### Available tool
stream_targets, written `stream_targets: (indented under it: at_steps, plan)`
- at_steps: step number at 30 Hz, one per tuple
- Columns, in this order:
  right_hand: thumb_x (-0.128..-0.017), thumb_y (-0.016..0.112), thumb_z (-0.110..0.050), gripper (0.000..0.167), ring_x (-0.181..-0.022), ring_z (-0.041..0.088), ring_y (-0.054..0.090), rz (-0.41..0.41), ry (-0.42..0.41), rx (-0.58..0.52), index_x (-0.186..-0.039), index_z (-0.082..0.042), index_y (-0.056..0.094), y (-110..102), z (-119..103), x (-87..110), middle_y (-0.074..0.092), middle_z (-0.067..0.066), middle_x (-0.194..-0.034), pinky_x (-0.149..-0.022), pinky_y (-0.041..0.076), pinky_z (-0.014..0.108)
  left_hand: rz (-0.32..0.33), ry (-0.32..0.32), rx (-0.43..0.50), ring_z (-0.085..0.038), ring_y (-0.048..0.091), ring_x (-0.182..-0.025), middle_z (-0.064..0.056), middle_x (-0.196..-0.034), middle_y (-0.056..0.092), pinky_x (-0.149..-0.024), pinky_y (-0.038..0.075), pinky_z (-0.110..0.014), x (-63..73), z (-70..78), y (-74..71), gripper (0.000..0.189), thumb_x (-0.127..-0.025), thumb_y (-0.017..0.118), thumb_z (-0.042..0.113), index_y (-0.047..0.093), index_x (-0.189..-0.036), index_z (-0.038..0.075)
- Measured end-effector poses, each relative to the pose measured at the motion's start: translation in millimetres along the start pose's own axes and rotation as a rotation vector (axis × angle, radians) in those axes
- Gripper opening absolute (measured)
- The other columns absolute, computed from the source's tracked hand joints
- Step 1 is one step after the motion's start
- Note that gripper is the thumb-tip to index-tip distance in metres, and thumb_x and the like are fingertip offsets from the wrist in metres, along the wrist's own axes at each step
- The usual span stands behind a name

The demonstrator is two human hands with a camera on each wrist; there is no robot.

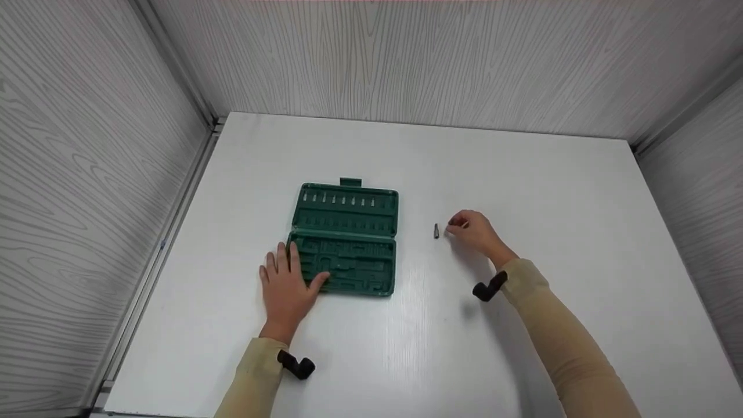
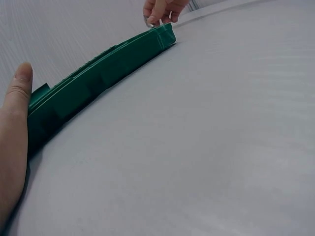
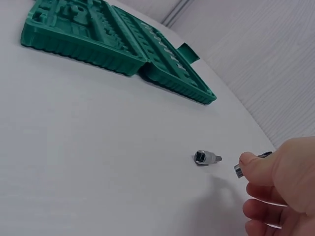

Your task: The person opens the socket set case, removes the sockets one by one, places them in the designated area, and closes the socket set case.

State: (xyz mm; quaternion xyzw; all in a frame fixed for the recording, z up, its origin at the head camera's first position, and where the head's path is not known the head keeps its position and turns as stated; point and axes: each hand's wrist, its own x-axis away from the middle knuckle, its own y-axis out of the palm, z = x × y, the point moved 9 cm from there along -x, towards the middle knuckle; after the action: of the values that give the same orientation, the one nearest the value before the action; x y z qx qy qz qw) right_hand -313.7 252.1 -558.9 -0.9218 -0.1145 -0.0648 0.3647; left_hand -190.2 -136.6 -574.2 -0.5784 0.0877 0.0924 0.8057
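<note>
A green plastic tool case [image 1: 345, 234] lies unfolded on the white table, its moulded slots facing up. My left hand [image 1: 287, 296] rests with spread fingers on the case's near left corner; its thumb [image 2: 18, 96] lies against the near edge in the left wrist view. To the right of the case, my right hand [image 1: 475, 233] pinches a small metal bit socket [image 3: 239, 170] between thumb and forefinger, mostly hidden by the fingers. Just left of those fingertips, a second bit socket [image 3: 205, 157] lies on its side on the table, its square drive hole showing.
A row of several small silver bits [image 1: 343, 200] sits in the far half of the case. The case's latch flap [image 1: 350, 182] sticks out at the back. Wood-grain panels [image 1: 406, 64] stand around the white table [image 1: 522, 180] at the back and sides.
</note>
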Motion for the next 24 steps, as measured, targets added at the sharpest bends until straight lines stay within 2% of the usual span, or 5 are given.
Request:
stream_targets:
  at_steps: [8, 17, 24]
  plan:
    - [-0.090, 0.062, -0.018, 0.021, -0.092, 0.026, 0.053, -0.043, -0.002, 0.059, -0.102, -0.002, 0.065, 5.2, 5.6, 7.3, 0.059, 0.013, -0.100, -0.076, 0.044, 0.037, 0.002, -0.003, 0.013, -0.045, 0.017, -0.134, -0.022, -0.150, 0.019, -0.104, 0.011, -0.059, 0.1, 0.5, -1.3, 0.095, -0.083, 0.041, 0.072, 0.022, -0.148, 0.004]
    - [-0.088, 0.064, -0.018, 0.020, -0.091, 0.027, 0.051, -0.080, -0.010, 0.123, -0.096, 0.000, 0.068, 10.1, 3.1, 6.5, 0.056, 0.013, -0.097, -0.078, 0.042, 0.039, 0.003, -0.001, 0.000, -0.045, 0.017, -0.134, -0.023, -0.149, 0.020, -0.104, 0.012, -0.060, 0.5, -0.4, 0.9, 0.096, -0.083, 0.039, 0.073, 0.022, -0.147, 0.004]
    - [-0.087, 0.064, -0.017, 0.020, -0.089, 0.026, 0.047, -0.041, -0.002, 0.126, -0.095, 0.002, 0.067, 9.2, 3.6, 2.7, 0.052, 0.014, -0.099, -0.075, 0.041, 0.036, 0.012, 0.005, 0.006, -0.046, 0.018, -0.134, -0.024, -0.149, 0.021, -0.104, 0.012, -0.059, 0.2, 0.7, -1.0, 0.095, -0.083, 0.041, 0.071, 0.023, -0.147, 0.003]
